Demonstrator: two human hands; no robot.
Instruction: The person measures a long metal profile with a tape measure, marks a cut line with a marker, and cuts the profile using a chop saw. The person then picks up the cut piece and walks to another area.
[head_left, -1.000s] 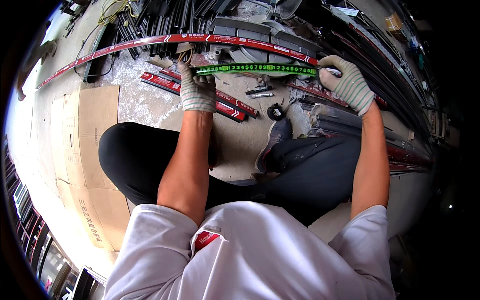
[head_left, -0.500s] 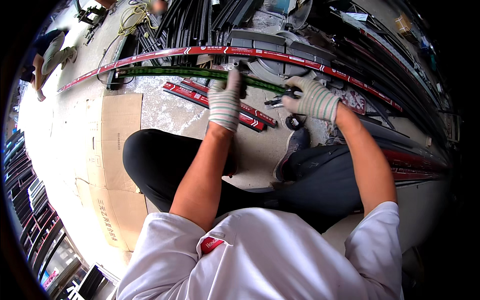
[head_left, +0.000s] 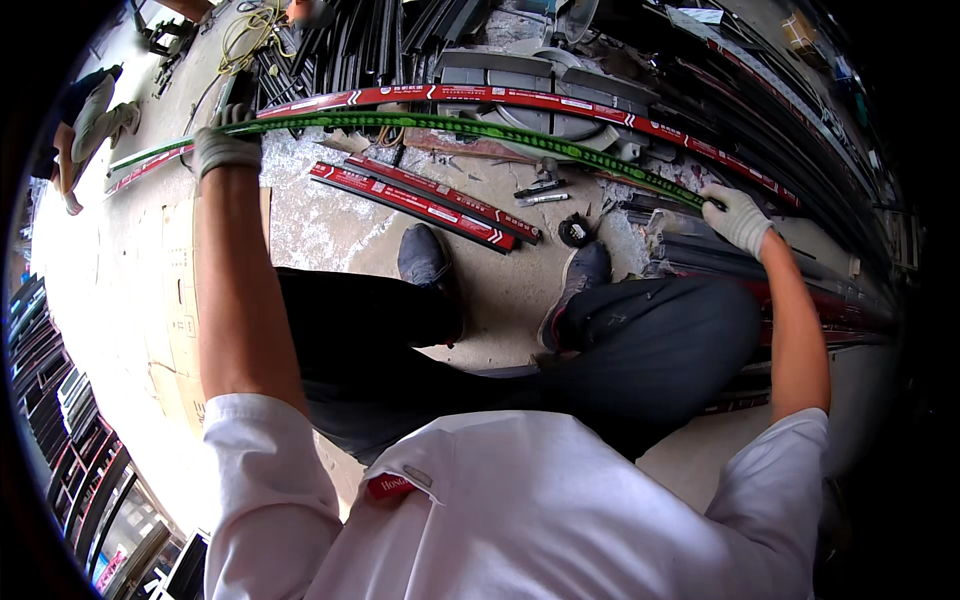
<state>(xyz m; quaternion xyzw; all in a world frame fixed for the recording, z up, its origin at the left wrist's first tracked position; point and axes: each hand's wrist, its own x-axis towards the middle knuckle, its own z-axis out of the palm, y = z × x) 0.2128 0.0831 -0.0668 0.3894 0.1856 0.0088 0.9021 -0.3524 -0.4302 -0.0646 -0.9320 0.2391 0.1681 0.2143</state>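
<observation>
The far left end of the long green strip (head_left: 470, 128) fades into glare, so where it stops cannot be told. The gloved left hand (head_left: 222, 148) covers part of it, and the gloved right hand (head_left: 737, 216) hides its right end. Another person (head_left: 88, 125) at far left is cut by the rim. The dark bars (head_left: 400, 35) on the far side blur together.

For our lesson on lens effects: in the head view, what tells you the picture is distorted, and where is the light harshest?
Head view: the long green strip held between the gloved left hand and gloved right hand bows like an arc, as does the long red rail behind it; the corners are black; the pale floor at left is washed out by glare.
</observation>
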